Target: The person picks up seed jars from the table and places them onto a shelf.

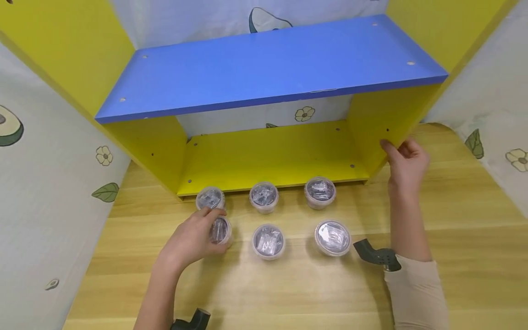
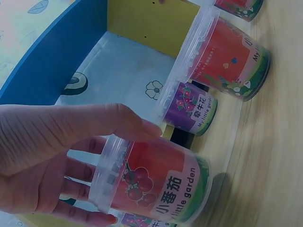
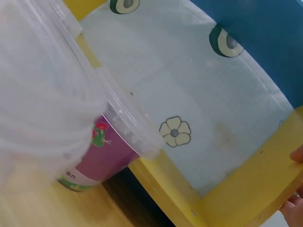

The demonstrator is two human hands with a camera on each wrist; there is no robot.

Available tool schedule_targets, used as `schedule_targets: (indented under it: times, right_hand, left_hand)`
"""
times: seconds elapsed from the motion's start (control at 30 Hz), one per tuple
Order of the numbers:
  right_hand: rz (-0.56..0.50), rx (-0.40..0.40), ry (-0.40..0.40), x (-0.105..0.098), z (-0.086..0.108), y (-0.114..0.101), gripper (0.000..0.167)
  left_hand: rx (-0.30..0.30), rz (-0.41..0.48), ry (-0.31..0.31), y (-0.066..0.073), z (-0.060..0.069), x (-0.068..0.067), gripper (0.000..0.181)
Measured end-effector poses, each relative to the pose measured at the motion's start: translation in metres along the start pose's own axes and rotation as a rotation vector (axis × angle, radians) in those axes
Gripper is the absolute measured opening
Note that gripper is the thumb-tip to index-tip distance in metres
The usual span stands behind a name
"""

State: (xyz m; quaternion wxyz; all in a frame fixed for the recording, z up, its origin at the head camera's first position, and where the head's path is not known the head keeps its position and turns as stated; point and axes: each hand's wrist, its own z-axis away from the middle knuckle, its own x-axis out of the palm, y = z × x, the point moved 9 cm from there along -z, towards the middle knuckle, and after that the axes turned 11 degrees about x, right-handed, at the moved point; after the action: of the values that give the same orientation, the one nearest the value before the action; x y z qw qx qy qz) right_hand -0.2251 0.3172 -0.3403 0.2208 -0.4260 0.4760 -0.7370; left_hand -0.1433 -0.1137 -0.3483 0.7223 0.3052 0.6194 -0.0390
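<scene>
My left hand (image 1: 193,239) grips a lidded plastic cup (image 1: 220,230), the front-left one of two rows. In the left wrist view this cup has a red tomato label (image 2: 154,182), with thumb and fingers around its lid end. Behind it stands another cup (image 1: 209,198), its label purple. My right hand (image 1: 409,167) pinches the front edge of the yellow right side panel (image 1: 373,123) of a shelf unit, thumb on the inner face. Only some fingertips (image 3: 296,203) of that hand show in the right wrist view.
More lidded cups stand in front of the shelf: two behind (image 1: 264,196) (image 1: 320,191), two nearer (image 1: 268,241) (image 1: 332,237). A blue shelf board (image 1: 268,64) spans above the yellow bottom board (image 1: 264,156). Patterned cloth (image 1: 49,183) covers the sides of the wooden table (image 1: 288,293).
</scene>
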Motion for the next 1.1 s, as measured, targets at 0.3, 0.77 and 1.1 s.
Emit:
schedule_targets:
  times: [0.3,0.77,1.1]
  right_hand:
    - [-0.093,0.044,-0.043,0.01,-0.001,0.006,0.032]
    - [-0.176,0.076,-0.099,0.007,-0.003,0.006,0.03]
    - [-0.207,0.122,-0.103,0.005,-0.004,0.01,0.033]
  left_hand:
    - [0.179,0.009,0.023,0.018,-0.008,-0.027,0.062]
    - [0.321,-0.052,-0.071,0.042,-0.022,-0.068,0.059]
    - [0.402,-0.062,-0.117,0.064,-0.022,-0.084,0.057]
